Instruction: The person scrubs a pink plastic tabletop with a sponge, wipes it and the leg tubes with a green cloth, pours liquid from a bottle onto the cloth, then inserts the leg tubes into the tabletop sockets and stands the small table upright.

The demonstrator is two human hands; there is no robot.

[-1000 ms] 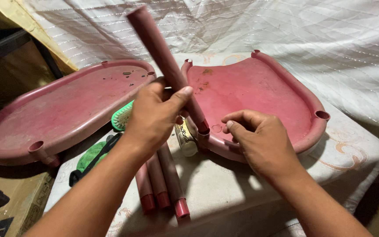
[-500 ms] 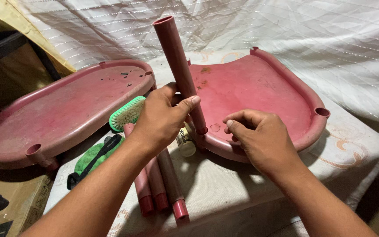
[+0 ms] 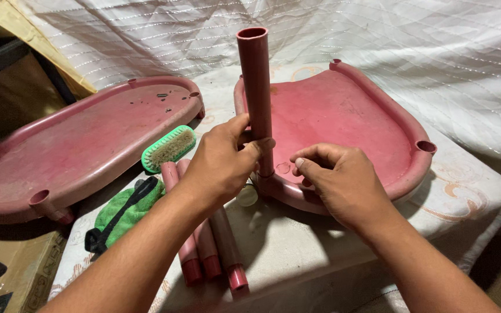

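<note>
Fingers of left hand (image 3: pixel 224 165) clasp upright pink tube (image 3: pixel 256 98) (right hand (image 3: pixel 343 182), loosely curled, rests on pink tray (image 3: pixel 378 110)).

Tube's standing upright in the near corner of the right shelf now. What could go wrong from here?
1. The pink tube is tall and gripped low by the left hand; if it is not seated square in the corner socket it may lean or jam.
2. The right hand rests on the pink shelf rim beside the socket, so fingers could get pinched.
3. The spare tubes lie near the table edge and might roll off.
</note>
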